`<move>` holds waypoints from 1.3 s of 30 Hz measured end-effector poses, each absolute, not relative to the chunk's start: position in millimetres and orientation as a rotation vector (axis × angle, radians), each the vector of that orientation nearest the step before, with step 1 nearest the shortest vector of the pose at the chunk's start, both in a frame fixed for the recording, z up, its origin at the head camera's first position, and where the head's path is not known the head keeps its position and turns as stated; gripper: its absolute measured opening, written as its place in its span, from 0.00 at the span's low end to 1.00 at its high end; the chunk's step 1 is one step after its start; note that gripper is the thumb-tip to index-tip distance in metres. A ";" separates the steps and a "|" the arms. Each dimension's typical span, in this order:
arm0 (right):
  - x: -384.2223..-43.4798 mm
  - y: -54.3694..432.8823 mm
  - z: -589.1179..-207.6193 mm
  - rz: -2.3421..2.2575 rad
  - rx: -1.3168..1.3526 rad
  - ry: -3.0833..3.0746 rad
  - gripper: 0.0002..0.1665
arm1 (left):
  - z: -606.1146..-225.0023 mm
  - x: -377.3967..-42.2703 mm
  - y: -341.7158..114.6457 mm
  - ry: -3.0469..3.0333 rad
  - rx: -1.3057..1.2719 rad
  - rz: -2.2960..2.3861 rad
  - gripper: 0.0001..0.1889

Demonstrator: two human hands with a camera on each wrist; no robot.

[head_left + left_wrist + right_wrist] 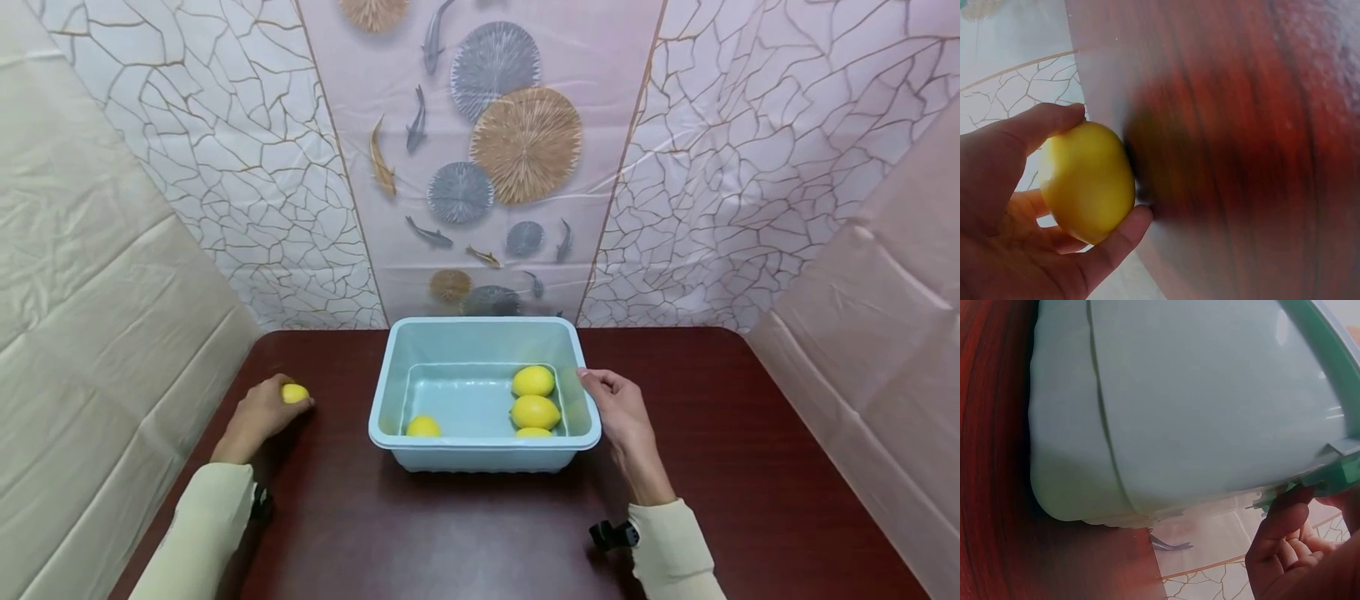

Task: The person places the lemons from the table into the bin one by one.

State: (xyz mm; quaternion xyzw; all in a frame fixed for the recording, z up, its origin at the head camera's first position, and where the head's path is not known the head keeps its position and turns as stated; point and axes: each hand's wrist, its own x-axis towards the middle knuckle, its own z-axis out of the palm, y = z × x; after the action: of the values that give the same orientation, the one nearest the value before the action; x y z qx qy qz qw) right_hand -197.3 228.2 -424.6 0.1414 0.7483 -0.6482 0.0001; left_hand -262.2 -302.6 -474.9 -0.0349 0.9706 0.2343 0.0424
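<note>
My left hand (262, 414) grips a yellow lemon (1090, 181) at the left side of the table; thumb and fingers curl round it in the left wrist view. A pale blue plastic basin (480, 457) stands at the middle of the table. Inside lie several lemons: one lemon (423, 427) at the front left, and others in a row along the right side, such as the middle lemon (535, 412). With thumb and curled fingers, my right hand (618, 408) pinches the basin's right rim. The right wrist view shows the basin's outer wall (1210, 400) close up.
The dark red-brown table (480, 533) reaches back to a patterned backdrop (465, 250). Cream cloth walls border it at the left (112, 333) and right (862, 308). A dark band with a small camera (615, 534) sits at the right wrist.
</note>
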 end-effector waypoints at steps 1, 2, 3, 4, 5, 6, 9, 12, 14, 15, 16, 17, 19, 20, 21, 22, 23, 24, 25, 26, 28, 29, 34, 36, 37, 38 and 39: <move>-196.9 228.3 -424.6 -2.032 0.447 2.351 0.30 | -474.6 -261.7 -303.1 2.959 -0.110 0.718 0.34; -196.8 228.6 -424.5 -2.025 0.447 2.356 0.30 | -474.8 -261.3 -303.9 2.949 -0.113 0.717 0.35; -196.7 228.9 -424.6 -2.015 0.448 2.364 0.30 | -474.3 -260.5 -304.1 2.944 -0.118 0.717 0.36; -196.7 229.0 -424.5 -2.011 0.446 2.367 0.30 | -474.1 -259.6 -304.6 2.942 -0.119 0.719 0.37; -196.8 229.0 -424.6 -2.007 0.442 2.372 0.31 | -474.1 -258.6 -305.1 2.942 -0.119 0.721 0.37; -197.1 229.0 -424.7 -2.006 0.441 2.375 0.31 | -473.6 -257.4 -305.7 2.943 -0.117 0.725 0.37; -198.2 228.7 -425.5 -2.009 0.438 2.379 0.31 | -471.9 -253.1 -306.6 2.952 -0.110 0.736 0.36; -199.2 228.7 -425.3 -2.012 0.438 2.380 0.31 | -468.2 -249.2 -303.4 2.962 -0.086 0.751 0.37; -199.3 229.0 -424.4 -2.007 0.443 2.383 0.32 | -463.8 -246.6 -298.2 2.976 -0.062 0.760 0.37; -199.2 229.4 -423.9 -2.004 0.444 2.384 0.32 | -461.3 -245.6 -295.3 2.988 -0.048 0.765 0.37; -199.4 229.8 -423.5 -2.003 0.444 2.385 0.32 | -458.4 -244.8 -292.3 3.000 -0.036 0.767 0.37; -199.4 230.1 -423.1 -2.003 0.444 2.384 0.32 | -455.5 -244.2 -289.3 3.011 -0.027 0.771 0.37; -199.4 230.4 -422.6 -2.000 0.443 2.384 0.32 | -450.0 -243.3 -284.1 3.036 -0.015 0.773 0.37; -199.6 230.3 -422.6 -1.999 0.440 2.383 0.32 | -447.7 -242.8 -282.2 3.046 -0.014 0.775 0.36; -199.7 230.1 -422.9 -1.999 0.439 2.384 0.32 | -445.4 -242.3 -280.5 3.056 -0.010 0.772 0.36; -199.9 229.9 -423.2 -2.000 0.439 2.384 0.31 | -443.2 -241.8 -278.5 3.062 -0.006 0.769 0.36; -199.9 229.6 -423.5 -2.000 0.441 2.383 0.31 | -441.0 -241.0 -276.4 3.065 0.001 0.768 0.35; -199.7 229.3 -423.7 -1.999 0.441 2.382 0.31 | -439.0 -240.0 -274.1 3.069 0.009 0.768 0.34; -199.9 228.7 -423.5 -2.001 0.438 2.380 0.32 | -436.5 -238.8 -272.1 3.076 0.018 0.769 0.33; -199.8 228.3 -423.2 -2.002 0.436 2.380 0.32 | -434.1 -237.4 -270.0 3.087 0.031 0.767 0.32; -199.2 227.9 -422.7 -1.999 0.437 2.383 0.32 | -428.9 -234.2 -264.5 3.107 0.064 0.763 0.30; -198.7 227.9 -422.6 -1.998 0.437 2.384 0.32 | -426.5 -232.3 -261.6 3.117 0.074 0.765 0.29; -197.0 227.9 -422.1 -1.966 0.460 2.410 0.32 | -414.9 -221.5 -247.9 3.171 0.081 0.769 0.29; -196.9 227.3 -422.1 -1.957 0.466 2.417 0.32 | -410.2 -217.9 -243.5 3.193 0.081 0.778 0.30; -197.0 226.9 -422.1 -1.957 0.464 2.420 0.32 | -407.9 -216.5 -241.6 3.204 0.086 0.788 0.31; -197.1 226.4 -422.0 -1.957 0.461 2.422 0.32 | -405.7 -215.2 -240.1 3.215 0.088 0.799 0.31; -197.2 226.0 -422.0 -1.955 0.459 2.427 0.32 | -403.5 -214.2 -238.7 3.228 0.095 0.807 0.31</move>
State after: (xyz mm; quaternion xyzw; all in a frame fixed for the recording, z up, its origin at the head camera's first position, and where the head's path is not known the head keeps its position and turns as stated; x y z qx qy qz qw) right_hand -197.2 226.0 -422.0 0.1458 0.7704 -0.6206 -0.0041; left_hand -214.2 -238.7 -403.5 0.0284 0.9655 0.2415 -0.0933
